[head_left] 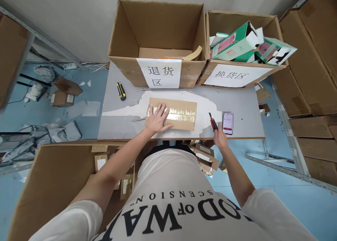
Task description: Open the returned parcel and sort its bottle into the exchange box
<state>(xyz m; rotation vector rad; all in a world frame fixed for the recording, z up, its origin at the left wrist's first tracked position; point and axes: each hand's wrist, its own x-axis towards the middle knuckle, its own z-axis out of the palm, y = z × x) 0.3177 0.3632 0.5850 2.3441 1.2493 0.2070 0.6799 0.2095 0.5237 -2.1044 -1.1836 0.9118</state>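
While your left hand [157, 121] lies spread on the box [181, 115], your right hand [220, 137] grasping a knife [213, 122], near a phone [228, 124].

This looks like a parcel storeroom: big brown cardboard boxes [297, 93] fill the right grey metal shelf [291, 141]; a taped tan cardboard box [181, 124] lies on the long grey table [244, 104].

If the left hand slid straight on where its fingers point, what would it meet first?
Beyond the parcel under the left hand, probably the paper label on the left large carton, though depth is unclear.
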